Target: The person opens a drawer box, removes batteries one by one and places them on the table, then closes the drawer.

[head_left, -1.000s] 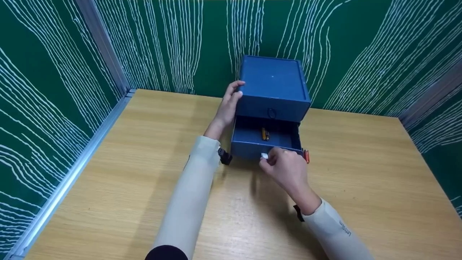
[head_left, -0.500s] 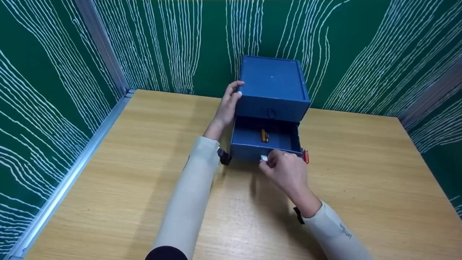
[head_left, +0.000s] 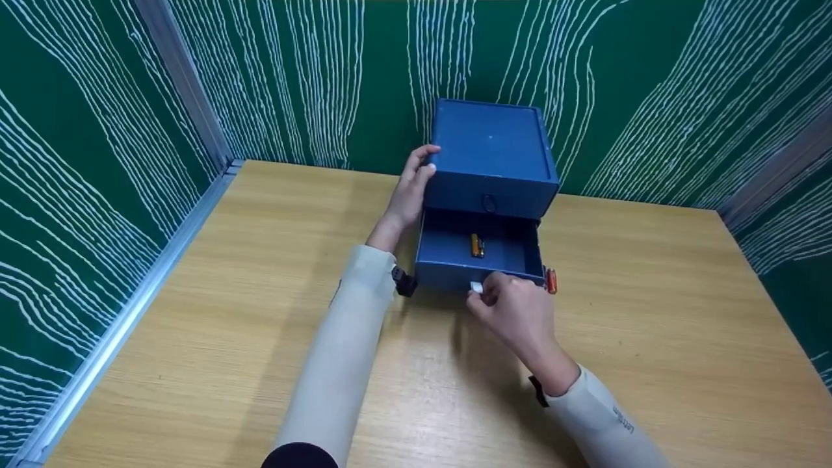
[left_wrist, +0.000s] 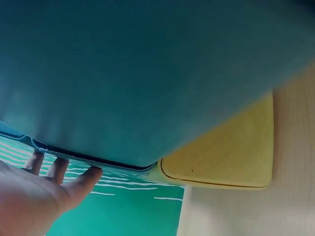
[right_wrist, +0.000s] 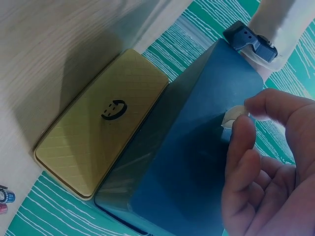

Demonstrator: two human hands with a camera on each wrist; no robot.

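Observation:
A blue drawer unit [head_left: 491,143] stands at the back of the table with a blue drawer [head_left: 445,273] pulled out below its top drawer. My right hand [head_left: 520,305] pinches a small white pull tab [right_wrist: 234,117] on that drawer's front between thumb and index finger. Extended fingers of my left hand [head_left: 408,192] rest against the unit's left side near the top. Inside the drawer lie orange-and-black batteries [head_left: 477,246]. A yellow drawer front [right_wrist: 88,147] with a dark ring pull [right_wrist: 114,110] shows beneath the blue drawer in the right wrist view.
Red batteries [head_left: 551,281] are at the right of the drawer, partly hidden by it. A dark ring pull [head_left: 488,203] hangs on the top drawer. Green walls with white lines [head_left: 377,78] enclose the wooden table [head_left: 650,312] at the back and sides.
The blue drawer has come slightly further out toward me, with my right hand keeping its pinch on the tab. My left hand stays in place on the unit's side.

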